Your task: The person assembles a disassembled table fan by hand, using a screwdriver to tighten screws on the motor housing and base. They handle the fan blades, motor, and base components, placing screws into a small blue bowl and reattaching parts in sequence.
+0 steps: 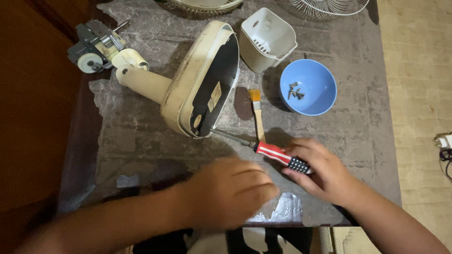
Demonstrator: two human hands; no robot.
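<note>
My right hand grips the red, white and black handle of a screwdriver. Its metal shaft points left, with the tip at the dark underside of a cream fan base that lies on its side. My left hand is blurred, hovers over the table's near edge just left of the screwdriver handle, and holds nothing that I can see. A small paintbrush with a wooden handle lies between the fan base and a blue bowl.
The blue bowl holds several small screws. A white plastic housing stands behind it. The fan's motor sticks out at the far left. Fan grilles lie at the table's back edge. A white plug lies on the floor, right.
</note>
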